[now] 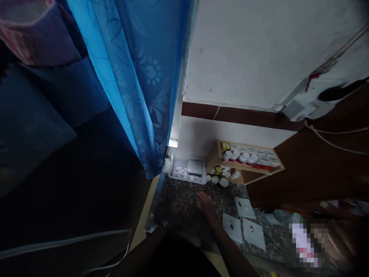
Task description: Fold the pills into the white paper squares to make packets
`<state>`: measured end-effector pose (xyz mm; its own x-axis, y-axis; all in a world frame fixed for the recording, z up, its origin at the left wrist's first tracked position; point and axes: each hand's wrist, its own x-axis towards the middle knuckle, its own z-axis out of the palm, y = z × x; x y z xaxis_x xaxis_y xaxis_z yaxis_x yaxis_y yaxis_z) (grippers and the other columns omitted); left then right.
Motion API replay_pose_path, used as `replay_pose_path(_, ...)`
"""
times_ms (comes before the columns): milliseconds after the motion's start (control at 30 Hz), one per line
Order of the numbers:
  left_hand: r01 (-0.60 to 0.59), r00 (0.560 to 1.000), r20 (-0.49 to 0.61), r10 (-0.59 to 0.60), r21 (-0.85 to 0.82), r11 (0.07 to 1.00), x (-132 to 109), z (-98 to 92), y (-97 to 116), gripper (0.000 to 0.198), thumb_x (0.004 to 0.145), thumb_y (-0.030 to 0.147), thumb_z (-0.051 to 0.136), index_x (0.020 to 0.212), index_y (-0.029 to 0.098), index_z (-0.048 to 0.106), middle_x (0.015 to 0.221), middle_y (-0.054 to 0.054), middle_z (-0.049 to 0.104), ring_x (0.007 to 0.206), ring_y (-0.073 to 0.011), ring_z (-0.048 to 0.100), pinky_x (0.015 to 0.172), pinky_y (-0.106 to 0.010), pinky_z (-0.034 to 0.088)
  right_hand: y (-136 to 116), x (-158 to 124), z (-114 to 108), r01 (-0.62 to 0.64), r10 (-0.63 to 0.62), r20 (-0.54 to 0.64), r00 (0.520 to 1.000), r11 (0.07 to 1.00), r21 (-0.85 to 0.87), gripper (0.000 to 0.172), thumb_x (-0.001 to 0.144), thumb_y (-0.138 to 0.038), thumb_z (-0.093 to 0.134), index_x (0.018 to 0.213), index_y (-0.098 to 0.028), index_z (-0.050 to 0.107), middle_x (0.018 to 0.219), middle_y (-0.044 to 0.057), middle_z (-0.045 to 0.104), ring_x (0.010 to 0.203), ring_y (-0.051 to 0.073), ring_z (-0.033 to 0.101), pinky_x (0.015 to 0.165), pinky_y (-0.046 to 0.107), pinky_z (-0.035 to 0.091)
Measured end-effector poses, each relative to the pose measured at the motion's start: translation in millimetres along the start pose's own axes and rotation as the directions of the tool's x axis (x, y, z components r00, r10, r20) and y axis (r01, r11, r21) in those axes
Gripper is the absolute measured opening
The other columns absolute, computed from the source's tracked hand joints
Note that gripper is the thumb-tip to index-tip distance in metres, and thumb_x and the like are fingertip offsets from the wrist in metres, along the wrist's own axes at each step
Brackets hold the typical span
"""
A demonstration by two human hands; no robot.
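Right hand is low over the counter, fingers loosely bent, nothing visible in it; too dim to tell how wide the grip is or whether it touches down. Left hand, wristwatch behind it, is a dark blur; cannot tell its state. Big to small: blue curtain hanging at left, speckled counter, wooden shelf loaded with bottles. Pale tray sits beyond the hands; looks like light, stiff plastic, so lift by opposite rims and keep level. Three paper sheets lie flat to the right of the right hand; judged thin, floppy, quick to skid, best pinched at two corners. White-lidded jar stands in front of the shelf, near the right hand; probably light and smooth, slippery if damp, grab the body, not the lid. White pieces lie loose in the tray; likely near weightless, pick singly by an edge. Tiny bits on the sheets, too small to identify; probably hard, apt to roll, maybe crumbly: gentle fingertip pinch.
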<state>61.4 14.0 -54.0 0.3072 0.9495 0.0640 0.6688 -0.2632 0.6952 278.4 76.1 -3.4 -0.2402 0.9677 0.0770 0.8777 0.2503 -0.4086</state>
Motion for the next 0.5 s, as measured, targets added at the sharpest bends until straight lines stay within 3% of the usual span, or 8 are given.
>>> replay_pose_path(67,-0.005,1.0,-0.01,0.006,0.02,1.0,0.0,7.2,5.1,0.025,0.076,0.016,0.049,0.092,0.017,0.068,0.114,-0.012,0.058,0.108,-0.025,0.051,0.094,-0.044,0.043,25.6,-42.8,-1.8,-0.118,0.119,0.008,0.993,0.989,-0.094,0.028,0.082,-0.016,0.041,0.1,-0.02,0.062,0.105,0.007,0.063,0.097,0.02,0.056,0.085,0.03,0.037)
replay_pose_path(167,-0.029,1.0,-0.005,0.029,0.012,0.999,0.4,12.6,15.6,0.027,0.078,0.015,0.046,0.095,0.017,0.068,0.115,-0.013,0.058,0.108,-0.0256,0.051,0.094,-0.044,0.043,59.7,-95.4,-7.2,-0.326,0.324,-0.041,0.945,0.923,-0.206,0.026,0.085,-0.02,0.039,0.095,-0.018,0.063,0.099,0.01,0.063,0.092,0.021,0.058,0.079,0.03,0.039)
replay_pose_path(233,-0.047,0.999,0.012,0.047,0.001,0.999,0.4,13.2,22.0,0.028,0.078,0.015,0.046,0.095,0.016,0.068,0.115,-0.015,0.058,0.109,-0.026,0.052,0.094,-0.043,0.043,74.3,-122.5,-8.9,-0.39,0.383,-0.078,0.92,0.885,-0.253,0.027,0.087,-0.024,0.038,0.09,-0.018,0.064,0.097,0.011,0.063,0.091,0.022,0.058,0.078,0.031,0.04)
replay_pose_path(367,-0.044,0.999,0.026,0.043,0.007,0.999,-1.2,12.3,28.0,0.028,0.077,0.015,0.046,0.094,0.016,0.068,0.115,-0.015,0.058,0.109,-0.0271,0.052,0.096,-0.043,0.041,80.3,-160.6,-1.0,-0.417,0.399,-0.122,0.909,0.846,-0.333,0.03,0.087,-0.028,0.037,0.093,-0.019,0.065,0.104,0.014,0.063,0.097,0.025,0.058,0.081,0.036,0.04)
replay_pose_path(500,-0.005,1.0,0.022,0.004,0.034,0.999,-5.0,9.9,24.8,0.032,0.074,0.015,0.047,0.1,0.018,0.067,0.116,-0.012,0.058,0.111,-0.0261,0.051,0.096,-0.043,0.042,72.2,-175.7,13.3,-0.427,0.415,-0.113,0.903,0.832,-0.353,0.035,0.087,-0.032,0.034,0.102,-0.019,0.063,0.112,0.015,0.062,0.102,0.028,0.056,0.082,0.04,0.04)
